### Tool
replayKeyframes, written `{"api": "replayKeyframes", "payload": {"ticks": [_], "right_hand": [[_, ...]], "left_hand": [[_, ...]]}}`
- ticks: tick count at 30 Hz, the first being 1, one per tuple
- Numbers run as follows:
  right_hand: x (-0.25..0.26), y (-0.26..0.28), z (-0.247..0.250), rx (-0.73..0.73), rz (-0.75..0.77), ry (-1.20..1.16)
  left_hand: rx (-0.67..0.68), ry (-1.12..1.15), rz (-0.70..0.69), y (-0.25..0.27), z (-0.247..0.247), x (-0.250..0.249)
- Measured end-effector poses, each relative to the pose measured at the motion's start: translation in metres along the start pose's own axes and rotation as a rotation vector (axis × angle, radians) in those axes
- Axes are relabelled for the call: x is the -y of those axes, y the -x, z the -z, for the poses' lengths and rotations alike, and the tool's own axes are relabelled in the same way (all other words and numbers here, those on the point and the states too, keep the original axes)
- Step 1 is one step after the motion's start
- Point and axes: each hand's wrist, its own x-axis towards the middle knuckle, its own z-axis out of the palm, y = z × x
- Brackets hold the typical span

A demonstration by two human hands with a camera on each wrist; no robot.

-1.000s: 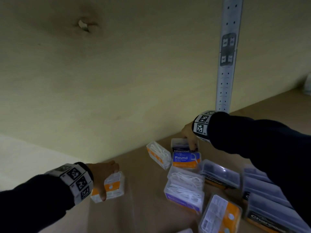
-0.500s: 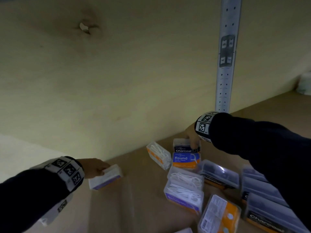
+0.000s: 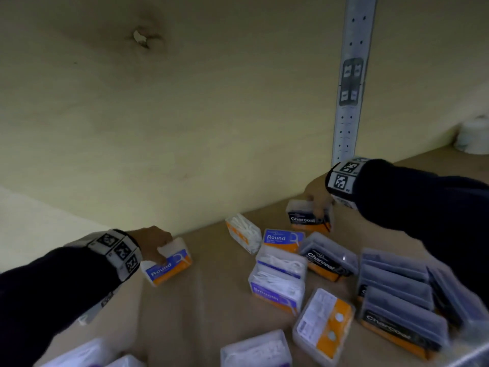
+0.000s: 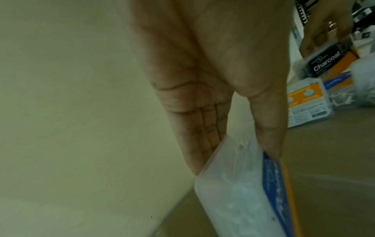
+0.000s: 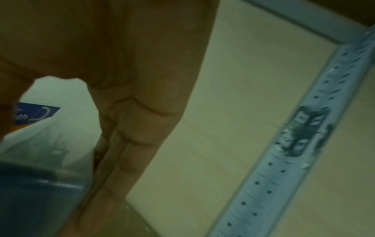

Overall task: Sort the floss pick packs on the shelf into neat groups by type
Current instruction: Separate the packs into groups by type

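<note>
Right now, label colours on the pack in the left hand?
Blue band reading "Round" over orange, on the Round pack; head view shows it best.

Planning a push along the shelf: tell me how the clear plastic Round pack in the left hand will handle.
The clear plastic Round pack looks rigid, so it should keep its shape. It probably weighs little: the left hand holds it by a fingertip pinch. Standing on edge, it may tip.

Right hand: fingertips hidden behind the Charcoal pack.
Left hand: fingertips hidden behind the Round pack.
Bottom packs: cut off by the edge, labels unreadable.
Right stack: blurred, partly behind the sleeve.
</note>
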Motion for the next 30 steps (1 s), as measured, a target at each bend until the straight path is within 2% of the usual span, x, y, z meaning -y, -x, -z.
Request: {"api": "replayKeyframes", "payload": {"ticks": [3,6,8,12,16,20,24,27,30], "right_hand": [[-0.01,0.022,-0.004,0.022,-0.06,0.144],[-0.012,0.047,-0.012,-0.058,-0.089,0.229],[-0.013,0.056,-0.025,-0.06,-0.086,0.274],[-0.015,0.065,-0.044,-0.142,-0.096,0.199],[0.003,0.092,-0.046,-0.148,-0.066,0.124],[0.036,0.142,-0.047,-0.318,0.09,0.028],[0.083,0.201,-0.073,-0.5,0.351,-0.15],[0.12,0.223,-0.112,-0.521,0.512,-0.267],[0.157,0.221,-0.152,-0.484,0.594,-0.317]], "left_hand": [[-0.033,0.023,-0.036,0.016,0.004,-0.01],[-0.079,0.024,-0.088,0.034,0.008,-0.02],[-0.079,0.021,-0.122,0.047,0.009,-0.029],[-0.112,0.014,-0.151,0.07,0.007,-0.045],[-0.123,-0.026,-0.187,0.09,0.006,-0.058],[-0.143,-0.022,-0.205,0.103,0.006,-0.066],[-0.157,-0.027,-0.203,0.114,0.004,-0.072],[-0.172,-0.026,-0.199,0.118,0.001,-0.076],[-0.186,-0.021,-0.191,0.119,-0.002,-0.079]]}}
